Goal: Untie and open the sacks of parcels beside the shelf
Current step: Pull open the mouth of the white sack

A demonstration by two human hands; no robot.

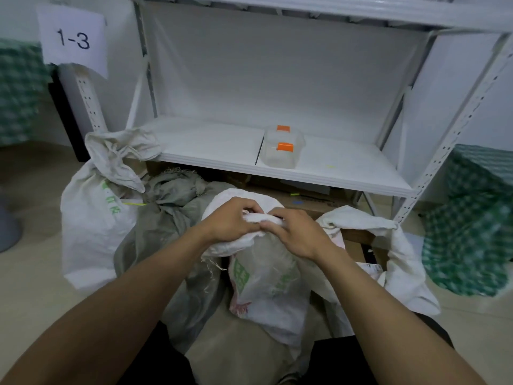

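Caught mid-untying. Pinched the rolled neck (263, 218) of the front sack (266, 282) with left hand (233, 218) and right hand (299, 234) close together, on the floor (33, 273) just before the shelf (277, 162). Judged next to need a loosening tug, then spreading the mouth.

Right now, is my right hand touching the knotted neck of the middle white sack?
Touching. Head view: the right hand grips the knotted neck of the middle white sack, no gap between.

White metal shelf (208, 143) against a pale wall (277, 79), beige floor (33, 273) (paper sign (72, 40) reads 1-3).
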